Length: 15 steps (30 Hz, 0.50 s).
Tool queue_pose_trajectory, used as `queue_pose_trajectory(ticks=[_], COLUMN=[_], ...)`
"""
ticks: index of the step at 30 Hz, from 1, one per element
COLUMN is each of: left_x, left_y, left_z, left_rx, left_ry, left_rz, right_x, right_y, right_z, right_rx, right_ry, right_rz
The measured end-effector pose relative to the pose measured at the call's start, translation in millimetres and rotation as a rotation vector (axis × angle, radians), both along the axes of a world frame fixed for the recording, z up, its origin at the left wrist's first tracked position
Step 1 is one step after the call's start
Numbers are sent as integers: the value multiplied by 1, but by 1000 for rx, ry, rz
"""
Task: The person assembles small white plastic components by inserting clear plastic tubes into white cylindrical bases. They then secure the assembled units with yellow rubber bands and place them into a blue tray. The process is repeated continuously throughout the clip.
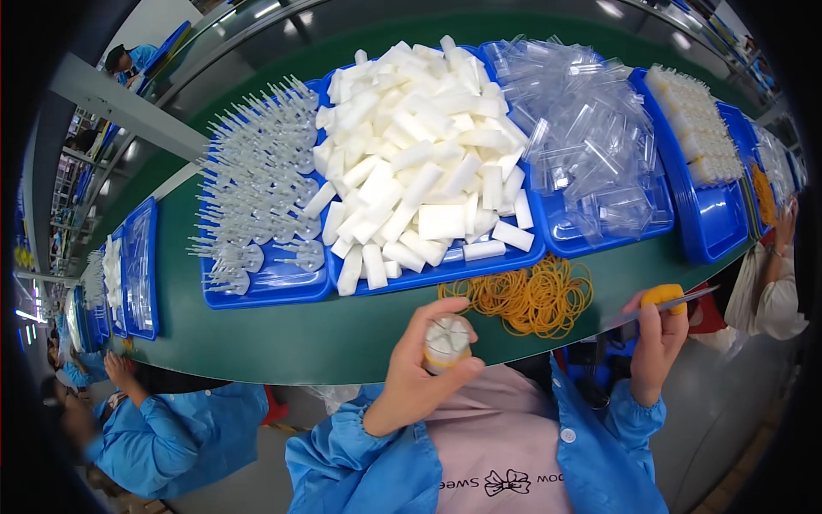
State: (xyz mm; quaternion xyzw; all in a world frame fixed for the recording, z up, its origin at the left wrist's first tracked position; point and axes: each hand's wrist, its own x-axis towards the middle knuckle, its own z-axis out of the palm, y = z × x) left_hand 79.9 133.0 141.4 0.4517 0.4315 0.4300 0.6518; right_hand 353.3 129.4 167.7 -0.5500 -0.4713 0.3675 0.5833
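L hand [415,367] curls part-closed round short white cylinder w/ slit top [447,337], near edge of green surface [330,351]; prob. light, maybe squashy (material unclear); best held gently round sides; R hand [654,347] closed on yellow-handled metal-bladed tool [664,296]; amber rubber bands [544,295] nearby.

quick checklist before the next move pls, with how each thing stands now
1. Left hand grips the round white piece: ok.
2. Right hand holds the metal tool: ok.
3. Tool's tip points away from the left hand: ok.
4. Rubber bands separated: not ok, heaped together.
5. White blocks all inside their tray's rim: not ok, some overhang.
6. Round piece's underside sound: cannot tell, hidden.
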Motion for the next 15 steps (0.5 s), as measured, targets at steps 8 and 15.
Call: queue_pose_trajectory(ticks=[8,15], left_x=[11,9], left_y=[-1,2], left_z=[9,2], left_rx=[437,486], left_ry=[544,618], left_rz=[21,50], right_x=[-82,-79], right_y=[16,18], right_z=[4,2], right_rx=[26,-29], right_ry=[250,152], right_rz=[466,502])
